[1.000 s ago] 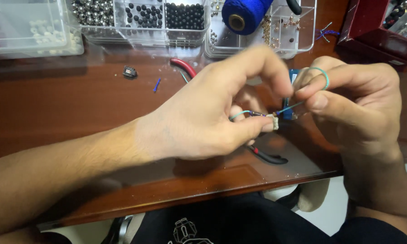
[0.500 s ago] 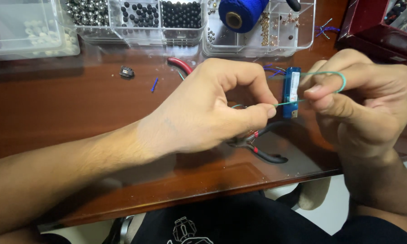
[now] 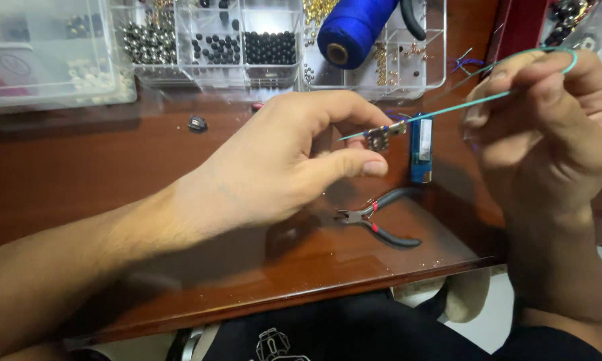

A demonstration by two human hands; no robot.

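My left hand [image 3: 281,160] hovers over the brown desk, fingers curled, pinching a small metal bead piece [image 3: 380,136] threaded on a thin teal cord [image 3: 448,110]. My right hand [image 3: 548,127] is raised at the right, holding the other end of that cord, which loops over the fingers. The cord runs taut and slanting between the two hands. Small black-handled pliers [image 3: 378,219] lie on the desk below the hands, and a blue lighter [image 3: 421,148] lies just behind the bead piece.
Clear compartment boxes of black, silver and gold beads [image 3: 207,47] line the back of the desk [image 3: 114,167]. A blue thread spool [image 3: 354,28] lies on one box. A small dark part [image 3: 196,124] lies loose at the left. The desk's front edge runs near my lap.
My right hand has risen and moved right, drawing the teal cord out longer. My left hand has opened up slightly, the bead piece now at its fingertips. The pliers and lighter are uncovered.
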